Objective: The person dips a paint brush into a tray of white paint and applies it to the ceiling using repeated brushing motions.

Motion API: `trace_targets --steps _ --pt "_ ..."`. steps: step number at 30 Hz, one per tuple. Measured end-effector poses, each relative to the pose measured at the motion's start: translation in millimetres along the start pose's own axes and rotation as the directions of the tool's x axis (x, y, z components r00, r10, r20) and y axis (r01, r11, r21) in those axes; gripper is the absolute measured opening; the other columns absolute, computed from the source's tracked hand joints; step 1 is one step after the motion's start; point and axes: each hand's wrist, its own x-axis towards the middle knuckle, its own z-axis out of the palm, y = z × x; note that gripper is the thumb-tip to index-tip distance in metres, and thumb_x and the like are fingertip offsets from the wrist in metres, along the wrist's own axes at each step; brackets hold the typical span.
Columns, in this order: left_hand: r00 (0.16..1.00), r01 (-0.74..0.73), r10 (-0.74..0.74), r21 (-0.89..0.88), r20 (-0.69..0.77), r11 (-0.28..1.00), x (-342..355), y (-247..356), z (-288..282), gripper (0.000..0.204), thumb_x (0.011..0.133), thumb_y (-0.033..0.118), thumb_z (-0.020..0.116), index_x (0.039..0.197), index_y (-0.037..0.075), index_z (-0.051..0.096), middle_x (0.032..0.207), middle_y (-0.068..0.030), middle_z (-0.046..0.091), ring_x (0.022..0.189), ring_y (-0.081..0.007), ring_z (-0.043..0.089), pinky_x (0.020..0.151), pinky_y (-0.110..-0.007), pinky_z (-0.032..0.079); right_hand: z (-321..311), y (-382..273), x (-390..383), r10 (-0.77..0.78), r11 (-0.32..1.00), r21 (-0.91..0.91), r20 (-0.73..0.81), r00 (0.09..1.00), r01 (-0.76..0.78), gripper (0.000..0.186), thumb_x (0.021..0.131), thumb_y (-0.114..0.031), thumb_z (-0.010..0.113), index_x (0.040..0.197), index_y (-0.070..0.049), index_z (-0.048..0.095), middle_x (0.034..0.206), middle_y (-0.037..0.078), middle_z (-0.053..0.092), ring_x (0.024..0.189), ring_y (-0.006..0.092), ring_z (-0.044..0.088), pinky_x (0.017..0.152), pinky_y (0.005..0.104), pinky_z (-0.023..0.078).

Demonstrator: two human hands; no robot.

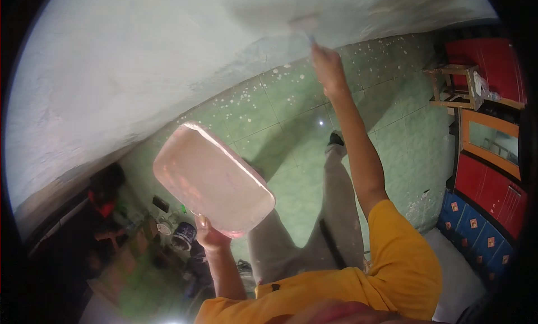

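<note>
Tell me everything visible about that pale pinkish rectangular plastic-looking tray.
The pale pinkish, plastic-looking rectangular tray has rounded corners, a bright highlight along one long rim and faint reddish patches. Its length points toward the picture's lower right. The bare left hand grips its near edge, above the green tiled floor; any contents are unclear.

This looks like a room in a home. Green tiles (249, 130) cover the floor beneath a pale wall (129, 55), and along the right side stand furnishings of a domestic kind: a red cabinet (482, 186), an orange-framed glass panel (493, 144), a blue panel (471, 226) with small square motifs, and a wooden stool (451, 69). White spots (241, 100) speckle the tiles near the wall, suggesting decorating work.
</note>
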Motion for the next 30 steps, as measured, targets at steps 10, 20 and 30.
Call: trace_targets --steps 10,20,30 --pt "0.997 -0.055 0.057 -0.038 0.058 0.998 2 -29 -13 0.058 0.086 0.032 0.053 0.132 0.001 0.038 0.127 -0.017 0.047 0.112 -0.0351 0.049 0.093 -0.049 0.042 10 33 8 -0.435 0.897 0.005 -0.167 0.885 0.442 0.037 0.096 -0.032 0.044 0.079 0.0 0.051 0.057 0.006 0.041 0.051 0.0173 0.042 0.052 0.0335 0.037" --pt "0.974 -0.213 0.22 0.108 -0.053 0.971 34 -95 -91 0.049 0.092 0.033 0.044 0.131 0.004 0.039 0.126 -0.0153 0.047 0.109 -0.0292 0.051 0.089 -0.044 0.046 74 380 128 0.001 0.967 -0.253 -0.129 0.992 -0.034 0.054 0.092 -0.047 0.04 0.087 0.002 0.06 0.08 0.025 0.06 0.079 0.0429 0.058 0.07 0.0457 0.045" --pt "0.943 -0.243 0.303 0.335 -0.138 0.91 31 -96 -93 0.05 0.092 0.035 0.045 0.131 0.005 0.04 0.124 -0.0146 0.048 0.108 -0.0301 0.051 0.089 -0.046 0.046 66 350 149 0.321 0.897 -0.327 0.018 0.947 -0.298 0.052 0.091 -0.043 0.043 0.085 0.005 0.063 0.083 0.026 0.063 0.082 0.0405 0.062 0.07 0.0444 0.046"
